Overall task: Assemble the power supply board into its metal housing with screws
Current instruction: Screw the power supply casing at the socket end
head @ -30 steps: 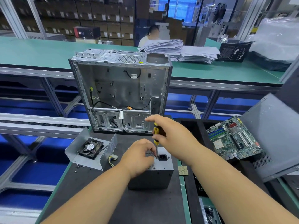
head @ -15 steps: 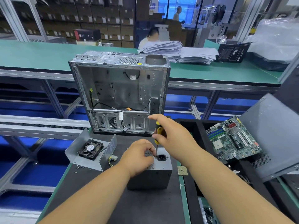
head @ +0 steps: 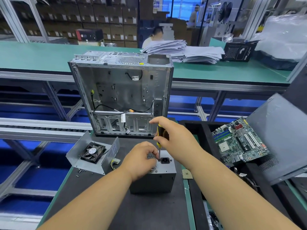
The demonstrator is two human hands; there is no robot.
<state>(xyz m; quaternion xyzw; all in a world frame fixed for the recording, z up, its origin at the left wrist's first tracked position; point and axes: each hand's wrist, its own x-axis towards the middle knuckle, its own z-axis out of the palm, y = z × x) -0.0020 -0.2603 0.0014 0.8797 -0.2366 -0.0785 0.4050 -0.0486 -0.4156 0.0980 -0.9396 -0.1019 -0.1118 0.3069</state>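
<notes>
A grey metal power supply housing (head: 154,183) stands on the black mat, its top face showing a black power socket (head: 165,160) and a vent grille. My right hand (head: 172,138) grips a yellow-and-black screwdriver (head: 159,130) held upright, its tip touching the top face just left of the socket. My left hand (head: 141,159) rests on the top of the housing, fingers curled beside the screwdriver shaft; whether they pinch it is hidden. A bent metal cover with a black fan (head: 93,151) lies to the left.
An open computer case (head: 121,93) stands upright behind the housing. A green motherboard (head: 239,141) lies in a black tray at the right, beside a grey side panel (head: 280,135). Loose screws (head: 81,171) lie on the mat near the fan cover. A small square chip (head: 187,173) sits right of the housing.
My right hand has turned slightly on the screwdriver handle, and the handle sits a little higher. The left hand stays on the housing.
</notes>
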